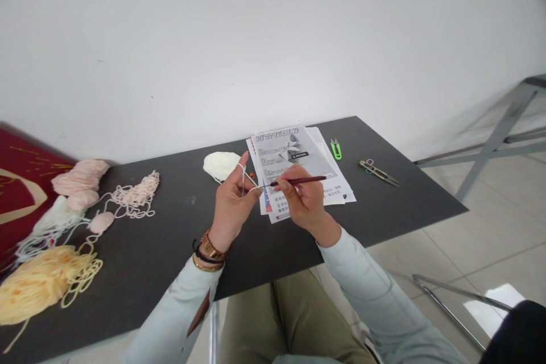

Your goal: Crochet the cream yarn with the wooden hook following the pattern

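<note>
My right hand [302,196] pinches a crochet hook [305,180] with a dark red handle, its thin metal tip pointing left. White yarn [244,173] runs over the raised index finger of my left hand [234,196], and the thumb and other fingers close on the yarn near the hook's tip. Any stitches there are too small to make out. Just behind my left hand lies a ball of white yarn [220,165]. Beneath both hands is a stack of printed sheets [277,156], and a small orange item [252,175] shows beside it.
Green-handled snips [336,149] and metal thread snips [379,173] lie right on the dark table [170,250]. Pink yarn [81,182], a loose pink tangle [139,196] and yellow yarn [42,281] sit left, by a red bag [21,193]. A white wall [213,40] stands behind.
</note>
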Tool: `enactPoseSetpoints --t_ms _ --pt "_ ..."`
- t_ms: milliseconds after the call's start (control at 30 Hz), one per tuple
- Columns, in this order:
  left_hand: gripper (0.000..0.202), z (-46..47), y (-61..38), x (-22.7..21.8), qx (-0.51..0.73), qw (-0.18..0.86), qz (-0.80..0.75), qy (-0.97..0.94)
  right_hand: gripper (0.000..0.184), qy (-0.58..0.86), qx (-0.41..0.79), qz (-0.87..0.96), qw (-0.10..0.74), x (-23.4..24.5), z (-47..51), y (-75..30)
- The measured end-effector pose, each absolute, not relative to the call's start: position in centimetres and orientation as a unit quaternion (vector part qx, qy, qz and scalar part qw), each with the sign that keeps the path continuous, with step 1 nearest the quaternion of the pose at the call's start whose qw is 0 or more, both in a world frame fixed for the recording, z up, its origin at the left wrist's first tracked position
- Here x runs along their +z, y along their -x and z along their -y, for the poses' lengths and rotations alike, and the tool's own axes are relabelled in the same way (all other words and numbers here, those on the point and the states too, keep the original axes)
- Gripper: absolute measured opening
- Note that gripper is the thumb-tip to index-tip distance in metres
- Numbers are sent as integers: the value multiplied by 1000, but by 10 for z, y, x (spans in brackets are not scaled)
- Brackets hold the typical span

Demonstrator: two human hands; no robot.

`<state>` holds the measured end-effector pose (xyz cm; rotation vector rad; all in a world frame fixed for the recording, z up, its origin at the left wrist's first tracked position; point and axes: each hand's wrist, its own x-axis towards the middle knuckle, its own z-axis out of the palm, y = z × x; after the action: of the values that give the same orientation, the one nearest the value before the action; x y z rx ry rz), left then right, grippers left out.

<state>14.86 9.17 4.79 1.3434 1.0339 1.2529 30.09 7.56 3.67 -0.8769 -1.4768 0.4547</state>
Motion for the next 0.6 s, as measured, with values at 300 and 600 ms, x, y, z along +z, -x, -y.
enactPoseSetpoints --t_ms 300,600 --pt "79 -94 -153 36 564 435 -461 -530 9 342 92 715 603 35 -73 -293" --pt "77 -95 -156 31 623 442 -447 -466 16 340 74 722 598 30 -69 -288"
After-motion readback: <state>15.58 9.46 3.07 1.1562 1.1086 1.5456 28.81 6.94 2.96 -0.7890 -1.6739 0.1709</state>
